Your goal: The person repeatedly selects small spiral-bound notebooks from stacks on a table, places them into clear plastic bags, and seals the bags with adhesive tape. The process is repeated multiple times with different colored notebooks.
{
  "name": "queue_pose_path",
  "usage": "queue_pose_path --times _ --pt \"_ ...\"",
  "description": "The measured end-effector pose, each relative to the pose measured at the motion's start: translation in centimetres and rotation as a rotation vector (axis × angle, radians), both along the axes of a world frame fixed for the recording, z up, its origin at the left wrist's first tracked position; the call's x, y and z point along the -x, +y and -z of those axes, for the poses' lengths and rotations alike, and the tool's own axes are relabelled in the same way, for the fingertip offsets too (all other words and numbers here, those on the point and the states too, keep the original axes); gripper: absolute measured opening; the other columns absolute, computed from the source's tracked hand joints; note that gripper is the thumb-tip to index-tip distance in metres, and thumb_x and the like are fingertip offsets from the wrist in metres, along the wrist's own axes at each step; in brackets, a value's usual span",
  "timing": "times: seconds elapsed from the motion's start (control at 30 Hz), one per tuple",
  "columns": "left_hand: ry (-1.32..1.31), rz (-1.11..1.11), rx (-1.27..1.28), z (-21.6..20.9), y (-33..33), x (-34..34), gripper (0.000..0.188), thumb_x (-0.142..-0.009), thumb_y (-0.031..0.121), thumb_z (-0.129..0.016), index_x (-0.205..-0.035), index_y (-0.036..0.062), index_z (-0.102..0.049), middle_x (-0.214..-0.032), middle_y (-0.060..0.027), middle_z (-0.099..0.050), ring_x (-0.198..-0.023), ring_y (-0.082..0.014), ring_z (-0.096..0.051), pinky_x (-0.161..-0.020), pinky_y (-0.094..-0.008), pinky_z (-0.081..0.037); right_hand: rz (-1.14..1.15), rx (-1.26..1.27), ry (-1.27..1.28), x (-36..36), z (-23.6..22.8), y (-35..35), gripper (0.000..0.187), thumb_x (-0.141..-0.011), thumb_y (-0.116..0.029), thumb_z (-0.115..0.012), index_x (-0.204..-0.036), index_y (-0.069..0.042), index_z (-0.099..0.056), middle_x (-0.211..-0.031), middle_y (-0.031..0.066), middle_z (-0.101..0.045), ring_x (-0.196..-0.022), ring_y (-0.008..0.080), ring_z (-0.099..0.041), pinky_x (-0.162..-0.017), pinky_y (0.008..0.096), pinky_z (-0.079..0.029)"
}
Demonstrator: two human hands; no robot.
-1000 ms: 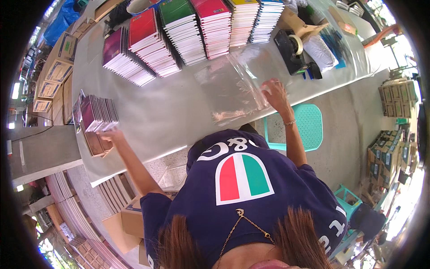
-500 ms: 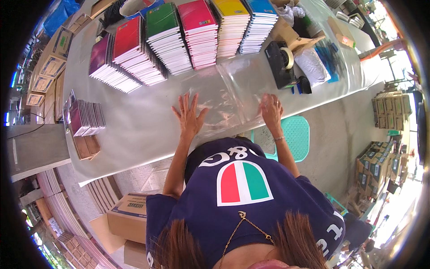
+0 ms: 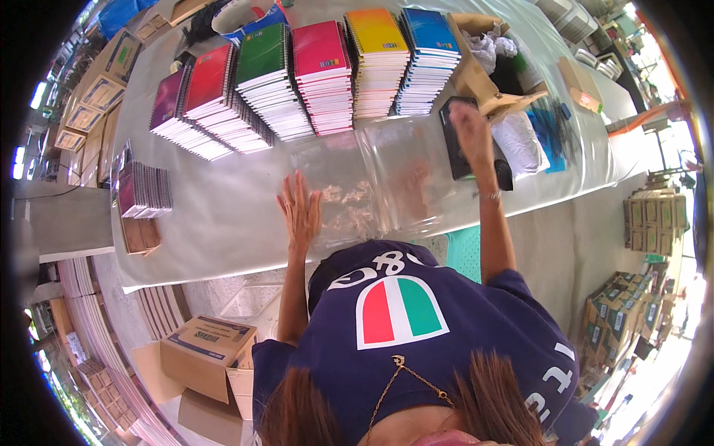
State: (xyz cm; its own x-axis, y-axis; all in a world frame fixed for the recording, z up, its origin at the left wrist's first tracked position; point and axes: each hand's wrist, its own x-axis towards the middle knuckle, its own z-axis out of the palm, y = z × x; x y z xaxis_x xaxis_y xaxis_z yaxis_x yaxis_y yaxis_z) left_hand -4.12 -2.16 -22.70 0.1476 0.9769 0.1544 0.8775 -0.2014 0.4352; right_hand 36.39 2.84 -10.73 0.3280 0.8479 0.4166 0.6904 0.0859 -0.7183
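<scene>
Right hand [image 3: 470, 128] moved up onto black tape dispenser [image 3: 476, 160]; left hand [image 3: 300, 211] fingers spread flat on plastic bags [image 3: 364, 186].

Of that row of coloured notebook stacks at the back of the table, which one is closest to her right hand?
The blue stack, last in the row on the right. Her right hand reaches just below it; the yellow, pink, green, red and purple stacks lie farther left.

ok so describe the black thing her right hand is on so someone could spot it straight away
Start at the long grey table and follow the row of notebook stacks to its right end, the blue stack. Just below that stack, beside an open cardboard box, lies a black tape dispenser under the right hand. It is the only black, solid item next to the clear plastic bags.
</scene>
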Motion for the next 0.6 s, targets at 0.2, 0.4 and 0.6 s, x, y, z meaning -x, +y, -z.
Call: queue_pose_path --times 0.2,0.4,0.6 --pt "-0.507 -0.145 -0.087 -2.5 0.5 -0.2 0.063 -0.099 0.032 -0.05 -0.151 0.0091 -0.024 -0.149 -0.0231 -0.028 -0.139 -0.0394 -0.024 -0.112 -0.0506 -0.023 0.052 -0.177 -0.041 -3.8 -8.1 13.0 0.042 -0.092 -0.032 -0.065 -0.111 0.006 -0.065 -0.092 0.009 -0.068 -0.086 0.0112 -0.06 -0.079 0.0247 -0.047" --pt "-0.796 -0.344 -0.045 -6.6 -0.3 0.2 0.057 -0.097 0.026 -0.057 -0.147 0.0125 -0.034 -0.143 -0.0189 -0.035 -0.13 -0.0342 -0.039 -0.106 -0.0469 -0.034 -0.299 0.16 0.209 -4.7 -9.8 16.8 0.049 -0.079 -0.034 -0.075 -0.096 0.011 -0.065 -0.079 0.0083 -0.067 -0.072 0.0192 -0.061 -0.07 0.0324 -0.048" --pt "-0.994 -0.317 -0.033 -10.3 0.4 -1.4 0.047 -0.097 0.028 -0.057 -0.139 0.0103 -0.045 -0.132 -0.0134 -0.046 -0.118 -0.0264 -0.051 -0.098 -0.0393 -0.041 -0.063 0.245 0.248 -5.4 -9.4 17.2 0.048 -0.079 -0.021 -0.075 -0.112 0.009 -0.058 -0.095 0.0092 -0.066 -0.08 0.0136 -0.06 -0.071 0.0253 -0.048"
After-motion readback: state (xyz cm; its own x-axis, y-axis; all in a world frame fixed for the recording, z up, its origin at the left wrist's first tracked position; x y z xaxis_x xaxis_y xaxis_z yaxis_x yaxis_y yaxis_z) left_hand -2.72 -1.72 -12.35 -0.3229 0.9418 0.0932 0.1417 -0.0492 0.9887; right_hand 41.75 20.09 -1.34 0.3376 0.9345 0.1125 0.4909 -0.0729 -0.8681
